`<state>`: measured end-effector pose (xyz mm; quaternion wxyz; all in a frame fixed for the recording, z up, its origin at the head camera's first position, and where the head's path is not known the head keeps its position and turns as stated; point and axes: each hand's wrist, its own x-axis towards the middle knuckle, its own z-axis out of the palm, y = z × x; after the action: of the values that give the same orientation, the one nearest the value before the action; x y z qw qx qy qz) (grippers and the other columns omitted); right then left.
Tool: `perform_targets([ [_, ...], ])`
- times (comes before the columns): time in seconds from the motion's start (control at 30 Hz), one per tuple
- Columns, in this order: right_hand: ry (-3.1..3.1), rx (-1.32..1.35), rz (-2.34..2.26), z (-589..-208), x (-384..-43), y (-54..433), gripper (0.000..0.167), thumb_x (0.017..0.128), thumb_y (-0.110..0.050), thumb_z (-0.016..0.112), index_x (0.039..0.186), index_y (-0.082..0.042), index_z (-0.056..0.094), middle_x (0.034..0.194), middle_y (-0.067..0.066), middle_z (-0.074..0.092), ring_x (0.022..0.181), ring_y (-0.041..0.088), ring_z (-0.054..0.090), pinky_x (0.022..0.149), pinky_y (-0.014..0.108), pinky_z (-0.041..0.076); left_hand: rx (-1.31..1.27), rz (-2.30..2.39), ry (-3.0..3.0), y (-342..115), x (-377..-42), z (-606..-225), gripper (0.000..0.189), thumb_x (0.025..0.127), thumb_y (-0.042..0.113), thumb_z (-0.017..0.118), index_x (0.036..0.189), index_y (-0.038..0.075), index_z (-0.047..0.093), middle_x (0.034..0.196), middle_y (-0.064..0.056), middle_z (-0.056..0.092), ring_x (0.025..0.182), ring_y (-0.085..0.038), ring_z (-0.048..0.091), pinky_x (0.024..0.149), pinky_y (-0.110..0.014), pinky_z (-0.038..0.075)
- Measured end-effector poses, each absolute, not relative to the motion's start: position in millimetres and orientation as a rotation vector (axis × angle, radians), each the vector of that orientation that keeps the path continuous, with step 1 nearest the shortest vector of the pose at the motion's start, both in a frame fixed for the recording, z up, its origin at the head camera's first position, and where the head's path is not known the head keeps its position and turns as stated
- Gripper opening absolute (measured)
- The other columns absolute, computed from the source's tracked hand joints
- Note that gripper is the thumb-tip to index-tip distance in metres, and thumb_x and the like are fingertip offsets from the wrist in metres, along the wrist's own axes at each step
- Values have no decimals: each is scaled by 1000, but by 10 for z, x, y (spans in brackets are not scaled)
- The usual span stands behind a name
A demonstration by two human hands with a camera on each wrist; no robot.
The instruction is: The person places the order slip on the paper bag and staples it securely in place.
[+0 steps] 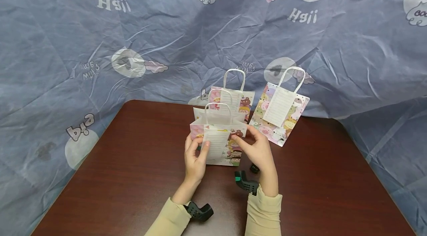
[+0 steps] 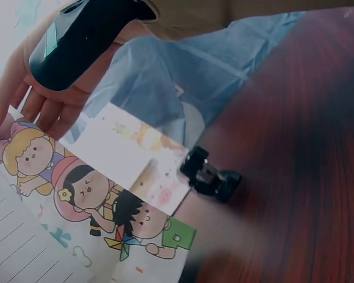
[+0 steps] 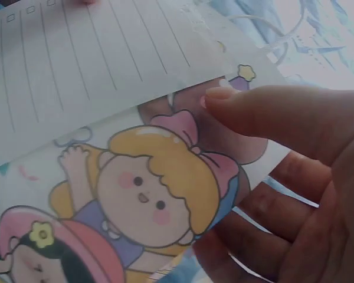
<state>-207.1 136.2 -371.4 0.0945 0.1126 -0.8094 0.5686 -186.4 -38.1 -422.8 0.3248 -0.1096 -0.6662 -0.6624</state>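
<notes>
Both hands hold a small white paper gift bag [image 1: 235, 154] upright above the table, its mouth spread and its handles up. Cartoon children are printed on its front, and a lined paper sheet [image 1: 216, 147] covers the middle. My left hand [image 1: 195, 158] grips the bag's left side, thumb on the front. At the upper right side, my right hand [image 1: 261, 152] pinches the panel, with the thumb on the front and the other fingers behind, as the right wrist view shows. The bag's printed girl [image 3: 156, 194] lies beside that thumb.
Behind the held bag stands a similar bag [image 1: 245, 106], partly hidden. To the right, an animal-print bag [image 1: 293, 119] with a lined sheet leans against the blue patterned cloth [image 1: 213, 35]. A small black object [image 1: 254, 168] lies on the dark wooden table [image 1: 133, 169] near the right wrist.
</notes>
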Motion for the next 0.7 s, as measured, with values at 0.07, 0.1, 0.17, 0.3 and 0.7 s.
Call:
perform_targets([
  [0.07,-2395,331,1695,-3778,-2106,1418,31,83,-12,72,111,-2,63,97,15,66,91,26,66,71,25,51,-295,-1750,-1735,-356,-1858,-4214,4,85,-5,60,87,-9,60,123,-25,47,104,-24,43,66,-19,35],
  [0.1,-2396,336,1692,-3785,-2103,1436,30,83,-13,72,110,-2,63,96,14,66,90,25,67,71,24,51,-303,-1757,-1724,-346,-1856,-4205,4,85,-6,60,87,-10,60,122,-25,47,104,-24,43,70,-19,36],
  [0.17,-2402,338,1671,-3790,-2091,1467,28,83,-16,73,107,-4,64,95,12,66,89,22,67,70,25,51,-320,-1759,-1707,-328,-1852,-4188,4,84,-7,60,87,-10,60,121,-26,47,104,-25,45,75,-21,38],
  [0.3,-2409,329,1647,-3776,-2061,1507,29,82,-20,74,106,-6,63,95,9,65,87,18,67,68,26,51,-360,-1754,-1677,-300,-1844,-4163,5,83,-10,60,87,-9,61,120,-27,48,105,-27,45,82,-31,38],
  [0.7,-2398,308,1645,-3706,-1986,1564,37,82,-20,74,115,-8,62,100,10,64,85,11,66,68,26,52,-362,-1776,-1648,-219,-1804,-4086,5,82,-11,60,86,-9,61,117,-25,50,88,-26,46,73,-25,36],
])
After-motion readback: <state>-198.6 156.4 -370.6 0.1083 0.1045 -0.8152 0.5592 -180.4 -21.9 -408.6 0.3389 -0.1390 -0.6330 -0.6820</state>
